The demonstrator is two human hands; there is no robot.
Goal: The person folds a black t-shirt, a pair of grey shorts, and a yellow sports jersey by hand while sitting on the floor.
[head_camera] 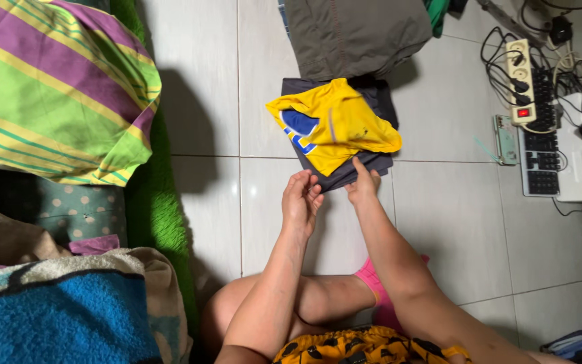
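Arms reach forward, left hand [301, 199] and right hand [364, 185] each with grip pinching the dark folded garment [345, 172].

No packages, signs or lit screens show. The only print is the blue and white panel [299, 129] on the front of the yellow shirt [341, 125], at the shirt's left side: a curved blue patch with white striped marks below it. A flat pale green rectangle [506, 139] lies right of the shirt; what it is cannot be told.
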